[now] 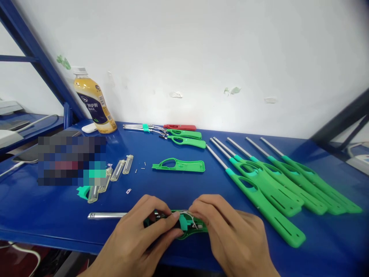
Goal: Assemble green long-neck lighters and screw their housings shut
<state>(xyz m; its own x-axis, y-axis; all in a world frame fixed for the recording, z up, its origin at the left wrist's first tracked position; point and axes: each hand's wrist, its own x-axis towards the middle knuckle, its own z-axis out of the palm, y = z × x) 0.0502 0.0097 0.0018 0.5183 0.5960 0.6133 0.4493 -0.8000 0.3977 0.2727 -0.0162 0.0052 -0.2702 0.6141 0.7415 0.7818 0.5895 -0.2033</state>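
Near the table's front edge lies an opened green stick lighter (pixel 187 232), its silver tube (pixel 106 216) pointing left. My left hand (pixel 144 231) is closed around its middle, thumb and fingers at the teal trigger (pixel 183 222). White wires (pixel 193 220) show inside the shell. Fingers of my right hand (pixel 227 234) are bent together over the wires and the handle end; what the fingertips pinch is partly hidden. Beyond both hands a loose green half shell (pixel 181 166) lies with its inside up.
Several assembled green lighters (pixel 268 196) lie at right. Clear fuel tanks (pixel 117 170), small screws (pixel 136 171) and a teal trigger piece (pixel 83 191) are at left. Wired lighter parts (pixel 184 134) and a leaning drink bottle (pixel 93 102) are by the wall. A blurred patch covers the left.
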